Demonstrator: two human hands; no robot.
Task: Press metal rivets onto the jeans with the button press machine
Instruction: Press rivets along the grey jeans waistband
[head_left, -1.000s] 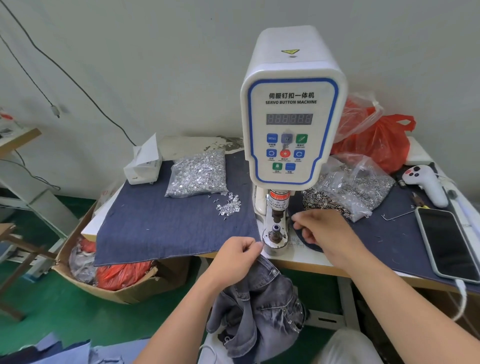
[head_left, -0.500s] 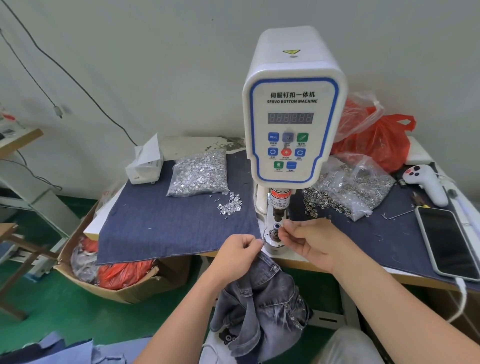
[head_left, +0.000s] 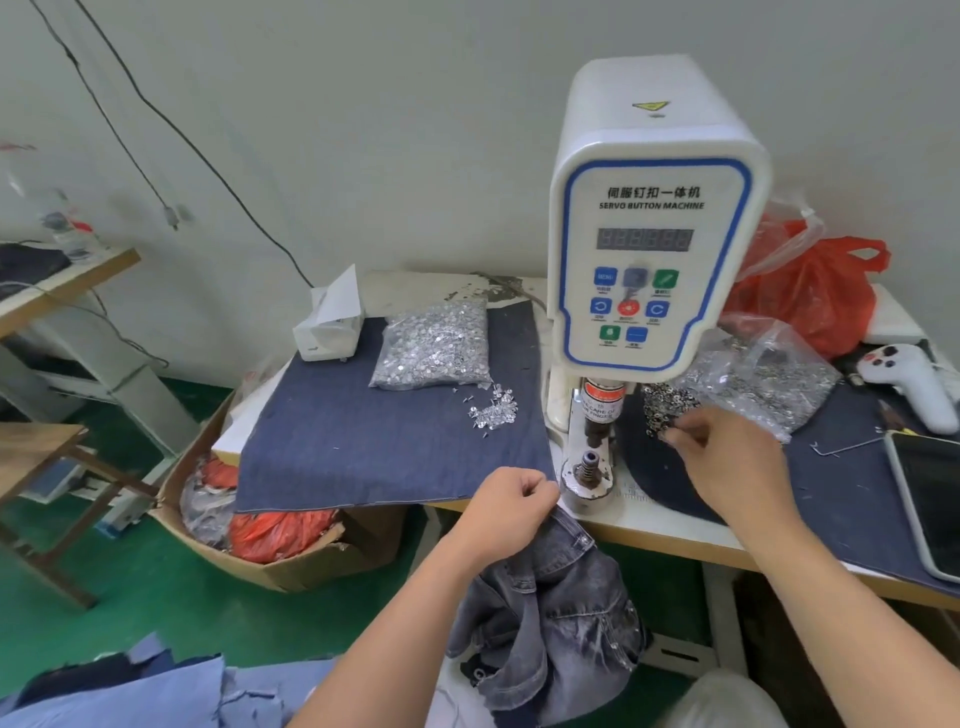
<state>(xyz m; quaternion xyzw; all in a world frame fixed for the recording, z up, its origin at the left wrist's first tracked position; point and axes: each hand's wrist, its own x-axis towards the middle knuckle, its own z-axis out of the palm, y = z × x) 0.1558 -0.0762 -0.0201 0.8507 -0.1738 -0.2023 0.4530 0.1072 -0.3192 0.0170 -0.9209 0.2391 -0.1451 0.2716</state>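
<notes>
The white servo button machine (head_left: 654, 234) stands on the table, its lower die (head_left: 589, 462) near the front edge. My left hand (head_left: 511, 506) grips the grey-blue jeans (head_left: 550, 613) at the table edge just left of the die; the rest of the jeans hangs below the table. My right hand (head_left: 727, 462) is to the right of the machine. Its thumb and forefinger pinch a piece at the edge of a pile of dark metal rivets (head_left: 660, 402). Loose silver rivets (head_left: 493, 410) lie left of the machine.
A bag of silver rivets (head_left: 436, 345) and a tissue box (head_left: 330, 322) sit on the blue denim cloth (head_left: 389, 441). On the right are a clear bag of metal parts (head_left: 763, 374), a red bag (head_left: 815, 296), a white handheld device (head_left: 909, 374) and a phone (head_left: 930, 504). A cardboard box (head_left: 280, 551) stands below the table.
My right hand has left the lower die and moved right and back to the pile of dark rivets. My left hand keeps its grip on the jeans.
</notes>
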